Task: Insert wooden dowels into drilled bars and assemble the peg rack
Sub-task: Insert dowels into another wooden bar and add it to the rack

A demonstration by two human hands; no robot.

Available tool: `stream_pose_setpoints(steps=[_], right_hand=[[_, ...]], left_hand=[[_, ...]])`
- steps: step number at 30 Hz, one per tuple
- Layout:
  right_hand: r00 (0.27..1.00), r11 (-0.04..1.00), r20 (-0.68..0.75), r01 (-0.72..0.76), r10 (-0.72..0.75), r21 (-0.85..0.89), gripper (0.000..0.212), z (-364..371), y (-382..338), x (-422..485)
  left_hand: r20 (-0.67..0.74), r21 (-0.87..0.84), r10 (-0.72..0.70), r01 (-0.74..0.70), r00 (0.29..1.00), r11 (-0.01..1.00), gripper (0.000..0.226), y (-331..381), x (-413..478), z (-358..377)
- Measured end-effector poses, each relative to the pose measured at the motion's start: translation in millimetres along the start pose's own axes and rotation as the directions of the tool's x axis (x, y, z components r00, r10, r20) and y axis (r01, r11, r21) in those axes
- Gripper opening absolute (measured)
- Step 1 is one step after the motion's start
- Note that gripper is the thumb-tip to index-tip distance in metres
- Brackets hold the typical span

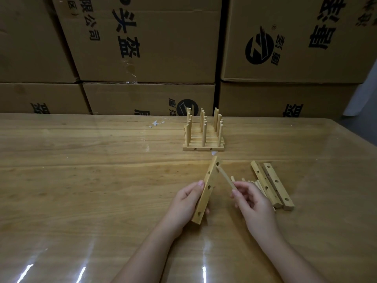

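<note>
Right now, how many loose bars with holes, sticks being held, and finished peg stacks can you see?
Loose drilled bars: 3 (one in the left hand, two on the table)
Held dowel: 1 (in the right hand)
Finished peg stack: 1
Total: 5
The loose dowels lying behind the right hand are too hidden to count.

one held bar (205,199), two lying bars (263,178), one peg rack (203,148), one held dowel (225,178), perhaps five loose dowels (258,185).

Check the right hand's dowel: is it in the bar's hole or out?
Not seated. The dowel meets the bar at its top hole, most length outside; whether the tip entered, cannot tell.
</note>
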State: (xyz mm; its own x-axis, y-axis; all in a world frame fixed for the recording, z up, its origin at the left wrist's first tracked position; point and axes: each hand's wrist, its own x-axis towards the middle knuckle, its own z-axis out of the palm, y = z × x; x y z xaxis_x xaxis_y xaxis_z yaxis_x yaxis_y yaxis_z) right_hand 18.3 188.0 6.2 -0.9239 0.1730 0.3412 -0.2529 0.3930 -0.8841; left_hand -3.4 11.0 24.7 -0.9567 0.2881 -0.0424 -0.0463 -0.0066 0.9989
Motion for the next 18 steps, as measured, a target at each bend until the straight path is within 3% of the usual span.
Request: stream_pose_setpoints(steps=[7, 14, 18], right_hand=[[0.999, 0.999, -0.036, 0.009, -0.010, -0.035, 0.013, -1.6, 3.9, 1.3], [1.000, 0.998, -0.028, 0.009, -0.010, -0.059, 0.023, -1.8, 3.6, 1.0], [0.994, 0.987, -0.078, 0.061, -0.074, -0.151, 0.027, -3.1, 2.7, 0.5]], left_hand=[[0.007, 0.062, 0.021, -0.021, 1.000, 0.998, 0.030, -2.4, 0.1, -1.2], [-0.014, 0.028, 0.062, -0.062, 0.998, 0.998, 0.028, -1.9, 0.9, -0.9], [-0.032, -0.011, 0.111, -0.112, 0.993, 0.994, 0.040, -2.1, 1.1, 0.1]])
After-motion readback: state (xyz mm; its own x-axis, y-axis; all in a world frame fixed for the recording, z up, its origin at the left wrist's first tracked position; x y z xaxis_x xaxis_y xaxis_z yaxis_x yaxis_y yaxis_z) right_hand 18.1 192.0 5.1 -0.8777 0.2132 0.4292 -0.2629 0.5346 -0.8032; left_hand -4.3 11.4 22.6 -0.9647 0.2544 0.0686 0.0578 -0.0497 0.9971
